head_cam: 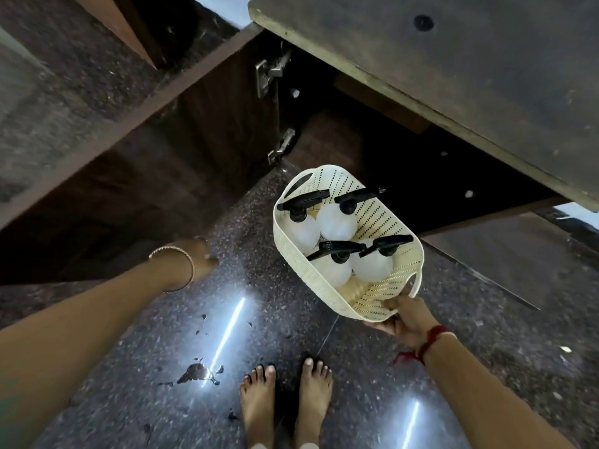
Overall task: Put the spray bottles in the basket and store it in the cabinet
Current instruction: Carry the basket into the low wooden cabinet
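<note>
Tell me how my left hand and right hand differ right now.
The right hand grips the basket by its near rim; the left hand is at the open cabinet door, carrying nothing. The left wrist wears a bangle, the right a red thread. Both arms are bare.

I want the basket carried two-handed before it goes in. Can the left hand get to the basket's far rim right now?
Probably yes. The left hand is at the open cabinet door, apart from the basket, with only bare floor between. The right hand grips the near rim; the far rim is free.
</note>
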Available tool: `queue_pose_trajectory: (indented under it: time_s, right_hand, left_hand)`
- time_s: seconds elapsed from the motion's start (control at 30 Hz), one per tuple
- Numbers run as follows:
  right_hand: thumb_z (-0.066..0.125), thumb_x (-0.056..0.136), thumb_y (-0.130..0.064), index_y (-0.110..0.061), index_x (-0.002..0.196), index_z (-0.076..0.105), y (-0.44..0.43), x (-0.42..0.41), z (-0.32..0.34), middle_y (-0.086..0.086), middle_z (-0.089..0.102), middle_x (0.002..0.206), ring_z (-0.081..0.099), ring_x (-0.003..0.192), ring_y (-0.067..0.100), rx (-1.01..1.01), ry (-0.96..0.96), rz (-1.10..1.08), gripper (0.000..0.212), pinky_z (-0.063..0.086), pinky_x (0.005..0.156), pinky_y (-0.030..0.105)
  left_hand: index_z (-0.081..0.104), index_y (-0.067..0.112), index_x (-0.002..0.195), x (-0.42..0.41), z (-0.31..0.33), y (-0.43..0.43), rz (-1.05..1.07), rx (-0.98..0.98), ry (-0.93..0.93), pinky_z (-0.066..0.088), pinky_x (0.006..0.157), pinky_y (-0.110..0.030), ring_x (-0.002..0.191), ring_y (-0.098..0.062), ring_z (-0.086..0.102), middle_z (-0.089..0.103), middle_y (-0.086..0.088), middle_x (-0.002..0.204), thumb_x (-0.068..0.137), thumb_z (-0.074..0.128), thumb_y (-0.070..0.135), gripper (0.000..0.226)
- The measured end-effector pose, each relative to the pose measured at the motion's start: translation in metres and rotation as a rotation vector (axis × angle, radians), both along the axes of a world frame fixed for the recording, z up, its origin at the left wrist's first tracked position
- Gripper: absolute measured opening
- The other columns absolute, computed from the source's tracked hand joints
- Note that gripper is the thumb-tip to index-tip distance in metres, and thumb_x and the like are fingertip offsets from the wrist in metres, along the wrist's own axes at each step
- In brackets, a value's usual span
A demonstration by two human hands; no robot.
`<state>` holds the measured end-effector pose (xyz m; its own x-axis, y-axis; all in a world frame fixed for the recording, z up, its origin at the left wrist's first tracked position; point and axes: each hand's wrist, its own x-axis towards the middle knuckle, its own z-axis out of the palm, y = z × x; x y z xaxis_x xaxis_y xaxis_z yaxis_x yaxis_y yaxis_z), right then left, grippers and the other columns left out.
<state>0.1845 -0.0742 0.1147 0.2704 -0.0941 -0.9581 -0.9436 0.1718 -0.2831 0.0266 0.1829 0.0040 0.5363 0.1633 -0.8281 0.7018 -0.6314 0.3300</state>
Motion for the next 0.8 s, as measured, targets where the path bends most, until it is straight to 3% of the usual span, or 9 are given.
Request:
queue_pose_trajectory:
  time_s: [0.1,0.17,0.2,0.23,0.27,0.37,0.47,0.6,0.8]
  right_hand:
    - [0.044,0.087,0.011,-0.005,0.106,0.055,-0.005,0.010,-0.006,0.017,0.066,0.095,0.066,0.080,0.034,-0.017,0.008,0.040,0.027,0.058,0.045,0.039]
    - [0.045,0.087,0.011,-0.008,0.099,0.057,-0.011,0.018,-0.009,0.015,0.067,0.093,0.066,0.079,0.033,-0.015,0.005,0.064,0.026,0.057,0.044,0.037]
    - [0.046,0.087,0.011,-0.009,0.099,0.057,-0.014,0.023,-0.011,0.014,0.067,0.094,0.066,0.080,0.032,-0.014,0.001,0.076,0.026,0.057,0.045,0.037]
    - [0.047,0.086,0.011,-0.009,0.101,0.057,-0.017,0.029,-0.014,0.014,0.066,0.097,0.065,0.082,0.032,-0.011,-0.005,0.089,0.026,0.058,0.046,0.038]
    - [0.047,0.086,0.011,-0.008,0.103,0.056,-0.020,0.035,-0.016,0.014,0.066,0.098,0.065,0.084,0.032,-0.005,-0.011,0.102,0.027,0.058,0.047,0.040]
    - [0.045,0.085,0.011,-0.008,0.111,0.055,-0.025,0.056,-0.026,0.013,0.066,0.099,0.065,0.085,0.031,-0.010,-0.044,0.157,0.033,0.059,0.052,0.042]
    - [0.044,0.085,0.012,-0.011,0.114,0.054,-0.029,0.083,-0.036,0.011,0.065,0.100,0.064,0.086,0.030,-0.010,-0.101,0.203,0.038,0.059,0.054,0.043]
    - [0.043,0.086,0.011,-0.016,0.099,0.060,-0.033,0.122,-0.048,0.009,0.067,0.094,0.065,0.081,0.027,-0.038,-0.161,0.228,0.034,0.059,0.048,0.038]
    - [0.044,0.087,0.009,-0.013,0.117,0.054,-0.029,0.177,-0.076,0.014,0.062,0.112,0.064,0.090,0.031,-0.051,-0.202,0.211,0.038,0.060,0.052,0.041]
  left_hand:
    - [0.044,0.001,0.139,0.003,0.002,0.008,-0.067,0.015,-0.077,0.046,0.101,-0.040,0.124,-0.038,0.051,0.047,-0.023,0.139,0.093,0.058,0.015,0.050]
    - [0.032,0.015,0.147,0.099,0.033,0.036,0.000,-0.033,-0.094,0.043,0.102,-0.040,0.130,-0.031,0.044,0.040,-0.012,0.147,0.100,0.045,0.028,0.051]
    - [0.032,0.025,0.145,0.164,0.059,0.045,0.103,-0.049,-0.101,0.047,0.095,-0.041,0.125,-0.028,0.047,0.044,-0.005,0.141,0.099,0.044,0.039,0.050]
    - [0.038,0.028,0.139,0.228,0.078,0.047,0.286,-0.208,-0.076,0.053,0.081,-0.040,0.112,-0.029,0.054,0.051,-0.001,0.128,0.096,0.046,0.047,0.047]
    - [0.043,0.028,0.133,0.263,0.084,0.043,0.422,-0.245,-0.038,0.054,0.067,-0.036,0.097,-0.027,0.060,0.056,0.000,0.112,0.095,0.046,0.049,0.044]
    - [0.052,0.024,0.121,0.283,0.086,0.026,0.472,-0.298,-0.099,0.052,0.045,-0.028,0.067,-0.022,0.061,0.058,-0.001,0.084,0.099,0.040,0.036,0.027]
    - [0.057,0.022,0.123,0.287,0.078,0.019,0.502,-0.357,-0.173,0.057,0.040,-0.030,0.073,-0.023,0.064,0.064,-0.008,0.099,0.099,0.039,0.017,0.031]
    - [0.056,0.017,0.127,0.329,0.074,0.015,0.509,-0.354,-0.232,0.059,0.049,-0.035,0.102,-0.035,0.064,0.061,-0.015,0.123,0.098,0.038,0.007,0.036]
    - [0.059,0.015,0.119,0.377,0.059,0.012,0.497,-0.343,-0.314,0.058,0.053,-0.038,0.101,-0.035,0.063,0.062,-0.017,0.117,0.099,0.036,0.006,0.032]
